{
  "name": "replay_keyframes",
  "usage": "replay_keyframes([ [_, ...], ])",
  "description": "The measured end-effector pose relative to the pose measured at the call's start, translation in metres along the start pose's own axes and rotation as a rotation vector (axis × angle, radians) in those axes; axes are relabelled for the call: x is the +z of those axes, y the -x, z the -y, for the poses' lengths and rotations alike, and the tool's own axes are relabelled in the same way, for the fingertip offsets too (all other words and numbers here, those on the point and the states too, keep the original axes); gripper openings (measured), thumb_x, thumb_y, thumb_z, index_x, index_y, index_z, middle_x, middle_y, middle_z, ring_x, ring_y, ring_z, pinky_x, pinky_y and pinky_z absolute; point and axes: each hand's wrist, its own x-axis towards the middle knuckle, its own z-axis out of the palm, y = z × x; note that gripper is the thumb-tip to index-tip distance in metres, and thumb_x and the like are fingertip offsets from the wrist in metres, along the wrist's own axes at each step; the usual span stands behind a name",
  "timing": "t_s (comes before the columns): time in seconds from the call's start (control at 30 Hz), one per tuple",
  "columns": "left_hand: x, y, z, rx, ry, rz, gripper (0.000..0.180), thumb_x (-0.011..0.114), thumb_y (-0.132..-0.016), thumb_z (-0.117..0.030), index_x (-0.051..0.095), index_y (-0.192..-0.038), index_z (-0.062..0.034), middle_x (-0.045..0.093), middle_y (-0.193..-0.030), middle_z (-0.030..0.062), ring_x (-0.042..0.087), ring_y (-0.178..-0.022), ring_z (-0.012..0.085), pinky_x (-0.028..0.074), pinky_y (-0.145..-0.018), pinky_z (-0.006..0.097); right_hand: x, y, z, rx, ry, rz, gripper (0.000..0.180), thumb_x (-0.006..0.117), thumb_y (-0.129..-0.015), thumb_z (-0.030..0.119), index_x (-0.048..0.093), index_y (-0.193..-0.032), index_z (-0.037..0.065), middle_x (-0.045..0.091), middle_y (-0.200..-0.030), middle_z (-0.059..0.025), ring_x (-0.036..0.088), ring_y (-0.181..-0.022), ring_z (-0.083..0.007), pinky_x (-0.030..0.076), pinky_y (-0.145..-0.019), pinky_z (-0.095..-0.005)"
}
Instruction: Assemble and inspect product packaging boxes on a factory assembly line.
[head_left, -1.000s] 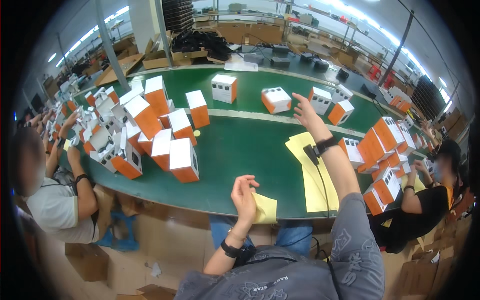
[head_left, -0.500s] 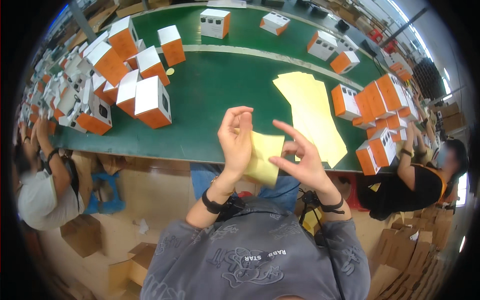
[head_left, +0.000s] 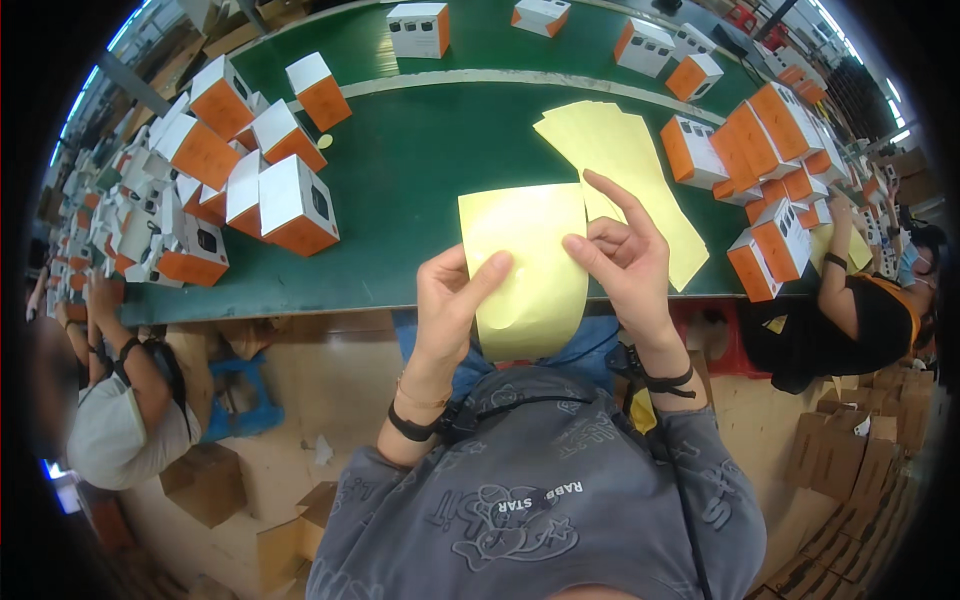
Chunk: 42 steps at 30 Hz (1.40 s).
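In the head view, both hands hold one pale yellow sheet (head_left: 525, 265) up over the near edge of the green table (head_left: 420, 180). The sheet is plain and slightly glossy, roughly rectangular, its lower part curling toward the person — a faint round bump shows near its lower left, though what makes it is hard to tell. The left hand (head_left: 450, 300) pinches the sheet's left side, thumb pressed across its front. The right hand (head_left: 620, 255) grips the right edge between thumb and bent fingers, index finger raised. Just behind, a fanned stack of yellow sheets (head_left: 620, 165) lies flat on the table. Orange-and-white boxes (head_left: 295, 205) crowd the left, more boxes at right (head_left: 775, 150) — co-workers sit at either side.
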Motion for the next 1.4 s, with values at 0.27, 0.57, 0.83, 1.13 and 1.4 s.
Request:
replay_keyframes([
  [0.27, -0.012, -0.002, 0.005, 0.049, -0.051, -0.139, 0.019, 0.069, -0.105, -0.013, 0.077, -0.101, 0.0039, 0.073, -0.088, 0.0005, 0.06, -0.078, 0.0049, 0.047, -0.069, 0.022, -0.004, 0.005, -0.001, 0.009, 0.082, 0.049, 0.063, 0.077, -0.094, 0.0, 0.052, -0.152, 0.002, 0.071, -0.091, -0.0019, 0.069, -0.089, -0.0076, 0.053, -0.082, -0.0218],
  [0.57, -0.002, -0.002, 0.02, 0.336, -0.604, -0.2, 0.025, 0.067, -0.104, -0.01, 0.073, -0.09, 0.0097, 0.059, -0.073, -0.0009, 0.046, -0.069, 0.0051, 0.035, -0.06, 0.025, 0.023, 0.006, -0.013, -0.67, 0.94, -0.058, 0.03, 0.088, -0.077, 0.016, 0.082, -0.106, 0.014, 0.068, -0.136, -0.0084, 0.054, -0.135, -0.0324, 0.042, -0.109, -0.0475],
  [0.83, -0.01, -0.007, 0.016, 0.32, -0.446, -0.008, 0.023, 0.065, -0.103, -0.008, 0.076, -0.095, 0.011, 0.068, -0.093, 0.0073, 0.054, -0.085, 0.0095, 0.039, -0.073, 0.026, 0.019, 0.004, -0.013, -0.638, 0.89, 0.033, 0.02, 0.087, -0.077, 0.016, 0.085, -0.096, 0.016, 0.075, -0.122, 0.0014, 0.058, -0.13, -0.0265, 0.038, -0.109, -0.0444],
  [1.13, -0.006, -0.009, 0.015, 0.23, -0.408, -0.052, 0.018, 0.065, -0.098, -0.004, 0.076, -0.091, 0.0084, 0.063, -0.08, 0.0046, 0.053, -0.08, 0.0111, 0.04, -0.071, 0.027, 0.023, 0.011, -0.017, -0.93, 1.164, -0.034, 0.013, 0.08, -0.077, 0.014, 0.084, -0.09, 0.015, 0.078, -0.11, 0.0078, 0.068, -0.112, -0.0201, 0.039, -0.11, -0.046],
  [1.4, -0.015, -0.01, 0.02, 0.16, -0.373, -0.041, 0.022, 0.064, -0.1, -0.004, 0.074, -0.087, 0.0117, 0.065, -0.084, 0.004, 0.052, -0.081, 0.0092, 0.039, -0.073, 0.026, 0.022, 0.014, -0.019, -1.012, 1.203, -0.063, 0.014, 0.078, -0.077, 0.017, 0.084, -0.09, 0.014, 0.078, -0.107, 0.0082, 0.069, -0.109, -0.0177, 0.04, -0.11, -0.0454],
])
